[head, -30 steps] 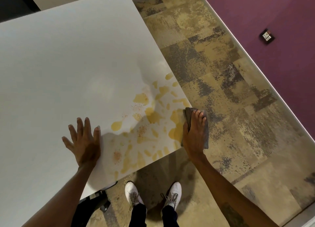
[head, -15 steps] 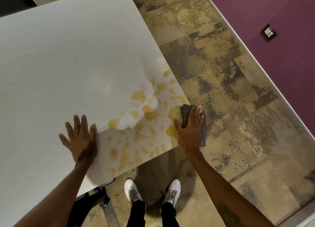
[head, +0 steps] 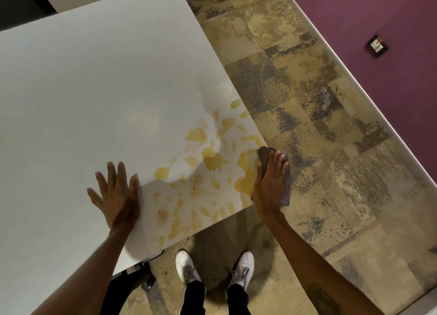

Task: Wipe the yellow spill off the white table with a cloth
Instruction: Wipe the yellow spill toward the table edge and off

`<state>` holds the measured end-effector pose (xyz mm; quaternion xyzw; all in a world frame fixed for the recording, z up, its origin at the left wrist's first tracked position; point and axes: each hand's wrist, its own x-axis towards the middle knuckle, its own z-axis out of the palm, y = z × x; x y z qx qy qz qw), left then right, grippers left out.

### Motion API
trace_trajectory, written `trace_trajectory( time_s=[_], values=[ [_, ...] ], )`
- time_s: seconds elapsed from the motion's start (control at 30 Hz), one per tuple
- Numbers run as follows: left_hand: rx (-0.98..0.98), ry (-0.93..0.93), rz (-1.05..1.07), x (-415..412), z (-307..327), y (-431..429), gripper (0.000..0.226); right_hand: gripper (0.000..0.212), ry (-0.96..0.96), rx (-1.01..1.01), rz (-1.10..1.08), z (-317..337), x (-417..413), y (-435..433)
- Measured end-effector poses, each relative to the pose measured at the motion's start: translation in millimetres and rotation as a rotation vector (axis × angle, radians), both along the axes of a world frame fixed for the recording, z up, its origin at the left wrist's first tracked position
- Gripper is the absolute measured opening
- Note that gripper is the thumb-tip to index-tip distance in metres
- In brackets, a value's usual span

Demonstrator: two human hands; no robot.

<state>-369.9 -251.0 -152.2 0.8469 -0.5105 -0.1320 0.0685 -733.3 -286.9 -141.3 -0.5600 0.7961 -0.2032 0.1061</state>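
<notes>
I see the yellow spill [head: 208,172] spread over the near right corner of the white table [head: 94,90] — blotches, streaks and fine orange-brown specks reaching from the table's right edge to its near edge. At that right edge my right hand [head: 269,184] lies on the grey cloth [head: 285,187], fingers [head: 276,161] held close together and flat on it, pressing rather than clamped around it. The cloth sits right at the corner, touching the outer puddle, and part of it hangs past the edge over the floor. My left hand [head: 115,194] is planted palm down on bare table just left of the spill, fingers spread — holding nothing. Below the table's near edge stand two white shoes [head: 186,267] on mottled tan carpet [head: 307,125]. A purple wall [head: 378,11] with a small socket plate [head: 377,46] runs along the right.
</notes>
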Motion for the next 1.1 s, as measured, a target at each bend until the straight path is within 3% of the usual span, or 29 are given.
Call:
trace_trajectory(
  time_s=[0.4, 1.1],
  values=[
    [0.01, -0.014, 0.001, 2.3, -3.2, -1.4, 0.064, 0.051, -0.183, -0.08, -0.073, 4.4, 35.3, -76.3],
    [-0.005, 0.002, -0.008, 2.1, -0.5, -2.5, 0.066, 0.044, -0.324, 0.035, 0.381, 11.9, 55.3, -243.6]
  ],
)
